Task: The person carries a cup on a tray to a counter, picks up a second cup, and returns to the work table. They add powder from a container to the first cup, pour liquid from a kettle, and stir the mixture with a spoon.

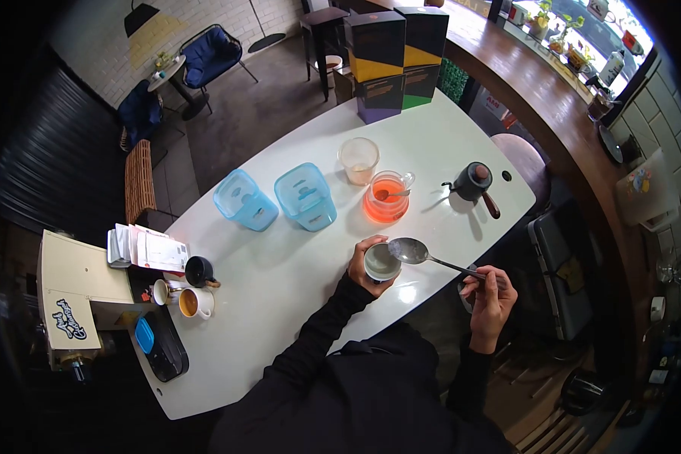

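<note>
My left hand point(361, 266) wraps round a small cup point(382, 265) with a pale inside, near the front edge of the white table point(295, 303). A long-handled metal spoon point(410, 250) is held by its handle in my right hand point(492, 306), which is beyond the table's edge. The spoon's bowl overlaps the right side of the cup's rim in this view. Behind the cup stands a glass jug point(387, 212) of orange-red liquid with a small spoon in it. A clear plastic tub point(358, 161) is just behind the jug.
Two light-blue containers point(246, 200) point(306, 198) stand left of the jug. On the right is a small dark pot point(474, 181) with a wooden handle. Several mugs point(196, 303) and a black tray point(163, 348) sit at the left end. Dark boxes point(378, 64) are stacked at the back.
</note>
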A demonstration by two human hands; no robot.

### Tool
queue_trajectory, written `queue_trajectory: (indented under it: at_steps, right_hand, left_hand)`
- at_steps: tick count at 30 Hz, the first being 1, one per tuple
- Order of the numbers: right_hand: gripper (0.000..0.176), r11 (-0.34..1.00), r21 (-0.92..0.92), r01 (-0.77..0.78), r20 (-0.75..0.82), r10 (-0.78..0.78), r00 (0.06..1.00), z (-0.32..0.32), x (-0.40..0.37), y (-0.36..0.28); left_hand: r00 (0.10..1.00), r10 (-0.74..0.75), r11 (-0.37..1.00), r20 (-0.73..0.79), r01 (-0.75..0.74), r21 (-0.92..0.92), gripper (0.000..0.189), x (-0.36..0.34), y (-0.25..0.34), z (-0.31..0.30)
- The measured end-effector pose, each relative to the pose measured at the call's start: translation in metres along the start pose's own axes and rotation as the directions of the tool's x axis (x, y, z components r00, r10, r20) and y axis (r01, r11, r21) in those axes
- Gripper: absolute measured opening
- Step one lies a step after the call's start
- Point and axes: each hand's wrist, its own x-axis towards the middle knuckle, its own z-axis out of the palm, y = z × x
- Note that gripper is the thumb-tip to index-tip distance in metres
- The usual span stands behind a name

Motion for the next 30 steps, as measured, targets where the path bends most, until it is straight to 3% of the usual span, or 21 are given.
queue_trajectory:
  at_steps: [3, 15, 17, 30]
  right_hand:
    - [0.026, 1.000, -0.025, 0.015, 0.023, -0.015, 1.000, 0.005, 0.003, 0.001]
    - [0.024, 1.000, -0.015, -0.022, 0.009, 0.022, 1.000, 0.022, 0.009, 0.012]
    - [0.023, 0.994, -0.108, -0.008, 0.085, 0.017, 0.996, 0.024, 0.009, 0.013]
    - [0.014, 0.960, -0.247, 0.133, 0.234, -0.074, 0.969, 0.032, 0.017, 0.009]
  left_hand:
    - [0.999, -0.033, 0.995, -0.011, 0.034, 0.090, 0.072, 0.002, 0.007, -0.007]
    - [0.977, -0.208, 0.974, -0.051, 0.211, 0.083, 0.073, 0.007, 0.010, -0.012]
    - [0.977, -0.209, 0.976, -0.049, 0.211, 0.057, 0.073, 0.008, 0.011, -0.012]
    - [0.970, -0.237, 0.971, -0.049, 0.238, 0.012, 0.074, 0.008, 0.010, -0.012]
